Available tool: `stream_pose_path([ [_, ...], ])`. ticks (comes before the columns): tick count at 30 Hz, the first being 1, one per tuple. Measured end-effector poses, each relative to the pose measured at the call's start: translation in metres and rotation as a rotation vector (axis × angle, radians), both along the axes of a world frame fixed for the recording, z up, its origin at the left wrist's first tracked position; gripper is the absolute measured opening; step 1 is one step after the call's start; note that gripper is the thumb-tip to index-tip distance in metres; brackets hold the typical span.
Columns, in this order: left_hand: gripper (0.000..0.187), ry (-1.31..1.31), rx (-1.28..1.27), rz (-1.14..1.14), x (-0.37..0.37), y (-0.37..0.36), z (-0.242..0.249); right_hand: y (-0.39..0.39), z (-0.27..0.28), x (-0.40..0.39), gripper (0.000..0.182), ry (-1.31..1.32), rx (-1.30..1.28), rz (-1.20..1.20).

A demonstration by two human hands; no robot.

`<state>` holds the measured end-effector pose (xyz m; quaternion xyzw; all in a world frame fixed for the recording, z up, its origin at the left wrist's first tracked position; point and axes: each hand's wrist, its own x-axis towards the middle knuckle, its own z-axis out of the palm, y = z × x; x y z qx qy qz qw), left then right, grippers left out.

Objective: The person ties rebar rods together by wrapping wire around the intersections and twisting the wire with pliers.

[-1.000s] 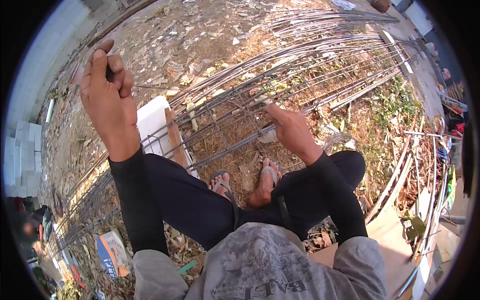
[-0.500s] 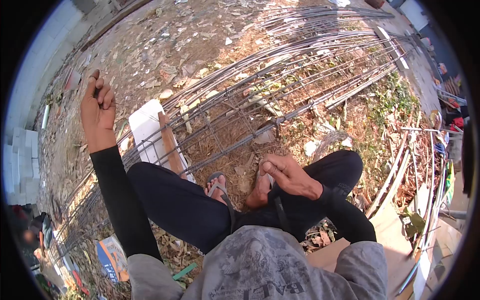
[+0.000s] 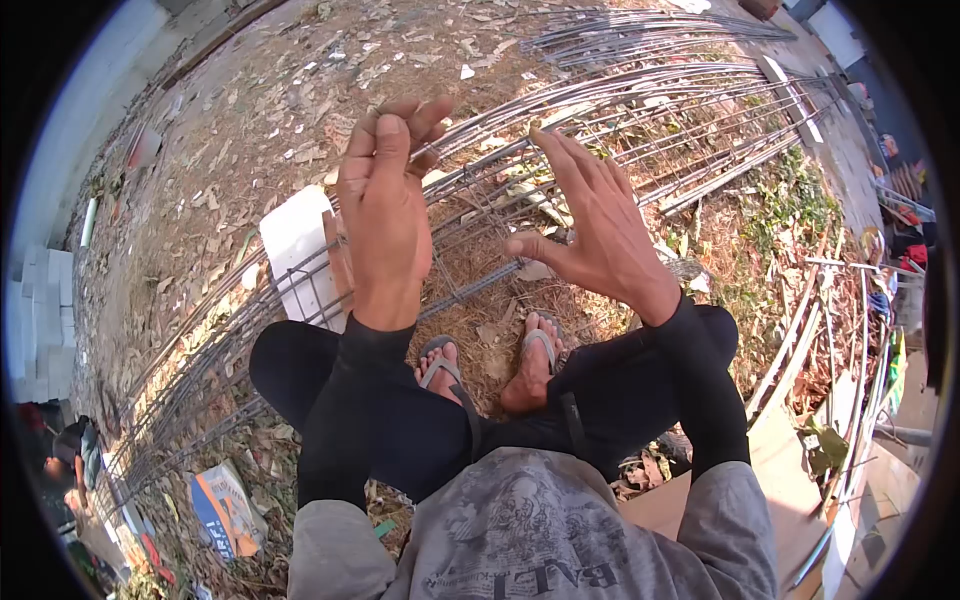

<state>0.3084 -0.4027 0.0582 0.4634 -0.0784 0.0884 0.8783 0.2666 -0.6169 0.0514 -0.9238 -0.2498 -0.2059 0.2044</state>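
Observation:
My left hand (image 3: 385, 225) is raised over the left part of a long cage of steel reinforcing bars (image 3: 455, 285). Its fingers are bent but apart, and I see nothing in them. To its right, my right hand (image 3: 610, 235) is spread above the same bars, thumb stretched away from the fingers, holding nothing visible. Square wire ties cross the long bars of the cage. Under its left part lie a white board (image 3: 298, 250) and a narrow wooden strip (image 3: 338, 265). Both hands partly cover the bars behind them.
More loose bars (image 3: 650, 35) lie at the back, with a pale wooden piece (image 3: 790, 98) across the right ends. Dry leaves litter the ground. Thin poles (image 3: 800, 350) lean at right beside a brown board (image 3: 785, 465). Grey blocks (image 3: 45, 300) are stacked at far left.
My left hand has swung in from the far left to the middle. My right hand has risen from near the right knee, and its closed fingers have spread.

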Motion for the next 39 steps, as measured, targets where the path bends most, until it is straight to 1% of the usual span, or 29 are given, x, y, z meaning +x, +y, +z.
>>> stream_pose_path([
  [2, 0.023, 0.016, 0.037, -0.064, -0.005, -0.016, -0.01, 0.032, 0.006, 0.002, 0.07, 0.092, 0.233, 0.098],
  [4, 0.023, 0.065, -0.028, -0.057, -0.007, -0.013, -0.016, 0.06, -0.005, -0.002, 0.06, 0.376, 0.524, 0.176],
  [7, 0.024, 0.158, -0.186, -0.084, -0.002, 0.008, -0.028, 0.083, -0.037, 0.013, 0.043, 0.164, 0.659, 0.134],
  [8, 0.024, 0.194, -0.241, -0.091, -0.001, 0.015, -0.029, 0.091, -0.02, 0.011, 0.032, 0.386, 0.743, 0.079],
  [9, 0.024, 0.228, -0.296, -0.103, 0.002, 0.022, -0.03, 0.098, -0.022, 0.016, 0.032, 0.329, 0.777, 0.13],
  [11, 0.027, 0.129, -0.203, -0.082, 0.008, 0.026, -0.027, 0.114, -0.025, 0.033, 0.033, 0.207, 0.835, 0.221],
  [12, 0.028, 0.067, -0.141, -0.065, 0.01, 0.026, -0.016, 0.124, -0.022, 0.037, 0.033, 0.24, 0.977, 0.244],
  [15, 0.029, -0.061, 0.038, -0.06, 0.023, 0.039, 0.007, 0.125, 0.007, 0.049, 0.032, 0.264, 0.911, 0.208],
  [16, 0.029, -0.084, 0.098, -0.069, 0.027, 0.047, 0.012, 0.123, 0.018, 0.053, 0.029, 0.185, 0.824, 0.174],
  [17, 0.029, -0.113, 0.158, -0.076, 0.033, 0.055, 0.018, 0.119, 0.029, 0.055, 0.028, 0.199, 0.8, 0.175],
  [18, 0.031, -0.065, 0.074, -0.133, 0.039, 0.064, 0.022, 0.113, 0.04, 0.056, 0.027, 0.211, 0.776, 0.181],
  [20, 0.031, 0.01, -0.038, -0.264, 0.039, 0.071, 0.018, 0.115, 0.032, 0.076, 0.022, -0.014, 0.763, 0.265],
  [22, 0.032, 0.105, -0.152, -0.361, 0.038, 0.08, 0.007, 0.108, 0.024, 0.083, 0.025, -0.069, 0.551, 0.241],
  [23, 0.032, 0.157, -0.156, -0.348, 0.037, 0.079, -0.004, 0.102, 0.024, 0.085, 0.027, -0.101, 0.441, 0.229],
  [24, 0.032, 0.21, -0.165, -0.337, 0.036, 0.075, -0.018, 0.1, 0.028, 0.075, 0.024, -0.003, 0.328, 0.14],
  [25, 0.033, 0.265, -0.178, -0.328, 0.034, 0.071, -0.034, 0.098, 0.024, 0.07, 0.02, 0.025, 0.236, 0.086],
  [27, 0.037, 0.461, 0.008, -0.362, 0.024, 0.068, -0.071, 0.092, 0.003, 0.066, 0.019, 0.074, 0.044, -0.025],
  [29, 0.04, 0.562, 0.488, -0.178, 0.016, 0.07, -0.158, 0.078, -0.026, 0.066, 0.018, 0.193, -0.168, -0.024],
  [31, 0.038, 0.558, 0.989, -0.224, -0.006, 0.079, -0.222, 0.067, -0.075, 0.065, 0.016, 0.327, -0.413, 0.018],
  [33, 0.032, 0.47, 1.181, -0.313, -0.021, 0.068, -0.248, 0.072, -0.112, 0.059, 0.014, 0.441, -0.554, 0.08],
  [35, 0.029, 0.468, 1.309, -0.422, -0.022, 0.069, -0.271, 0.08, -0.152, 0.059, 0.013, 0.477, -0.615, 0.152],
  [36, 0.028, 0.465, 1.376, -0.479, -0.021, 0.071, -0.277, 0.086, -0.162, 0.059, 0.014, 0.496, -0.643, 0.185],
  [39, 0.028, 0.515, 1.141, -0.607, -0.023, 0.074, -0.286, 0.101, -0.18, 0.058, 0.012, 0.541, -0.625, 0.24],
])
